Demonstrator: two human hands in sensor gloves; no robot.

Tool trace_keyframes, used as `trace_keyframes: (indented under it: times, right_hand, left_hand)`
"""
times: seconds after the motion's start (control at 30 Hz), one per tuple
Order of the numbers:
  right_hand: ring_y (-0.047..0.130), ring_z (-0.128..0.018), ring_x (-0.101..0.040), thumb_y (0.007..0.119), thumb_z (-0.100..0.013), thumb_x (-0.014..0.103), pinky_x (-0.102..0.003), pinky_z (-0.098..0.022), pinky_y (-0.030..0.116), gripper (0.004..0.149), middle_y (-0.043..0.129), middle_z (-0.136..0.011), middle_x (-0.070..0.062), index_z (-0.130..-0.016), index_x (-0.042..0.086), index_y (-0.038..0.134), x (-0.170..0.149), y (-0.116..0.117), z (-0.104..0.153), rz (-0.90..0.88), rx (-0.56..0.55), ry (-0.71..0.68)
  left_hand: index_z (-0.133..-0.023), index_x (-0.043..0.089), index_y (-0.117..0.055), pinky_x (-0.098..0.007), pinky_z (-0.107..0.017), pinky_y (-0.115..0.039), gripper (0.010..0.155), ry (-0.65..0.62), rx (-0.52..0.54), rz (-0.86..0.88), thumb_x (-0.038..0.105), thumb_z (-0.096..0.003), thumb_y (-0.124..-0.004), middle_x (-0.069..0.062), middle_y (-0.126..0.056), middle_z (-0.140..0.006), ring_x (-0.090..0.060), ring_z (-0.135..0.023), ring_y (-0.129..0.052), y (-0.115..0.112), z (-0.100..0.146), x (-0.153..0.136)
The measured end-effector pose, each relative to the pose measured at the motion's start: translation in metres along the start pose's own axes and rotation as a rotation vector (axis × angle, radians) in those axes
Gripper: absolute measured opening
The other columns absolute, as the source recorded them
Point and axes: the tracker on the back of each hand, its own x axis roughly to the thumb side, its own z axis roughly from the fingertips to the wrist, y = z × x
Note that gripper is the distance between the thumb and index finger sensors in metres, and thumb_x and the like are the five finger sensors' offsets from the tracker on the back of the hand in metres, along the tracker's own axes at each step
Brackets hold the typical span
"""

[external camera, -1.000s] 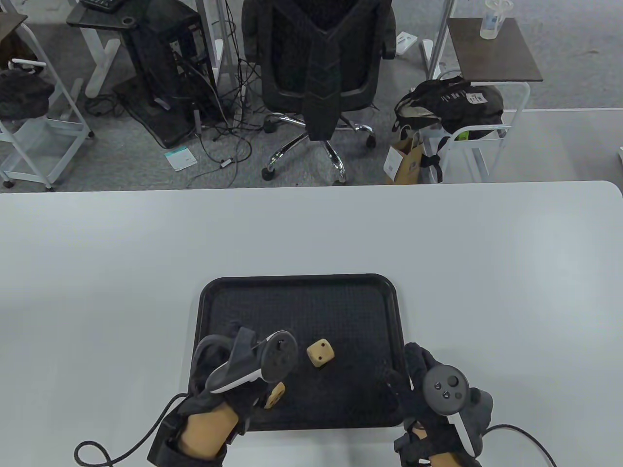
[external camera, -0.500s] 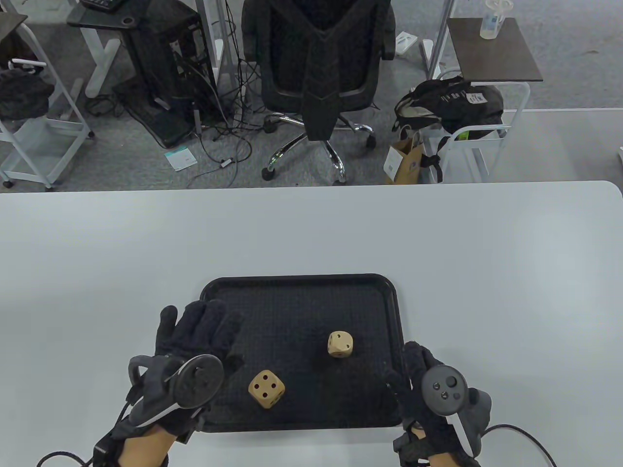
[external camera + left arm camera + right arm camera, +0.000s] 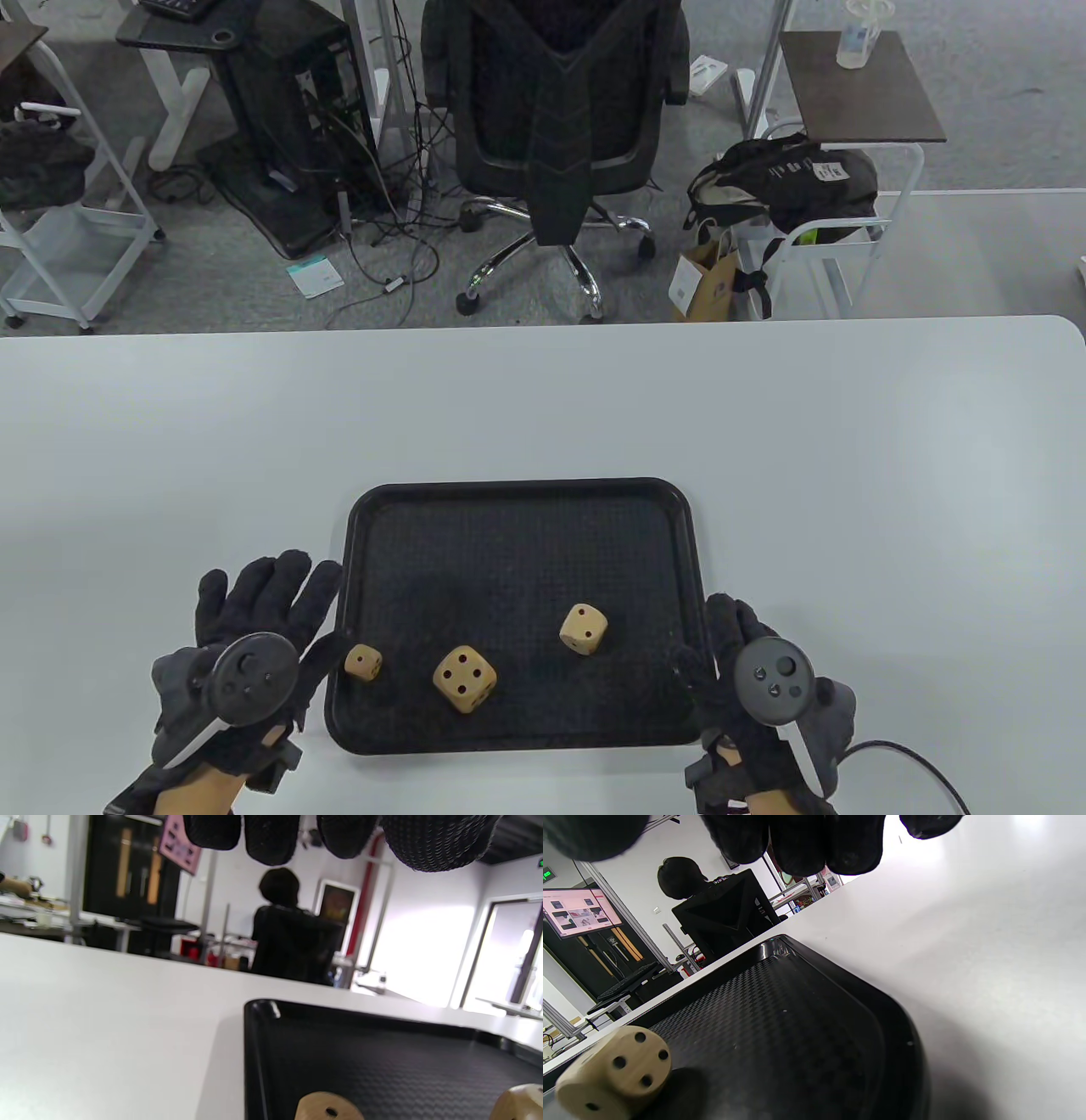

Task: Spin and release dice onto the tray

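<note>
Three wooden dice lie on the black tray [image 3: 526, 487]: a small die [image 3: 362, 661] by the left rim, a large die [image 3: 464, 678] showing four pips, and a medium die [image 3: 583, 628] right of centre. My left hand [image 3: 259, 590] lies on the table just left of the tray, fingers spread and holding nothing. My right hand [image 3: 721, 632] rests against the tray's right rim with relaxed fingers. In the left wrist view, the small die [image 3: 326, 1108] sits low inside the tray [image 3: 253, 1043]. The right wrist view shows the medium die [image 3: 613, 1069] close by.
The white table [image 3: 543, 399] stretches wide beyond the tray. Behind its far edge stand an office chair [image 3: 551, 119], a cart with a black bag [image 3: 789, 182] and a computer tower [image 3: 288, 102]. A seated person [image 3: 282, 929] shows in the wrist views.
My left hand let the dice go over the tray, opened and drew back left onto the table. The dice tumbled and settled; a small third die now shows. The right hand stayed put.
</note>
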Motion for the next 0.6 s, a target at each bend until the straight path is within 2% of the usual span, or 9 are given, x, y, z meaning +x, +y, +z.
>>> trace_keyframes:
  times: [0.33,0.6]
  right_hand:
    - [0.063,-0.100,-0.033,0.067,-0.033,0.064,-0.061,-0.075,0.049,0.078,0.056,-0.110,-0.002,-0.103,0.032,0.053,0.002,0.001,0.000,0.011,0.007,-0.007]
    - [0.061,-0.101,-0.032,0.067,-0.033,0.063,-0.061,-0.076,0.047,0.078,0.055,-0.111,-0.001,-0.103,0.033,0.052,-0.004,0.005,-0.005,0.030,0.002,0.071]
  left_hand:
    - [-0.105,0.033,-0.053,-0.073,-0.077,-0.024,0.069,0.044,-0.045,0.049,0.058,-0.0427,-0.069,-0.011,-0.052,-0.116,-0.047,-0.106,-0.053,-0.033,-0.004,-0.027]
    - [-0.105,0.034,-0.052,-0.073,-0.077,-0.025,0.069,0.025,-0.064,0.074,0.058,-0.0426,-0.069,-0.010,-0.051,-0.116,-0.046,-0.106,-0.054,-0.041,-0.005,-0.027]
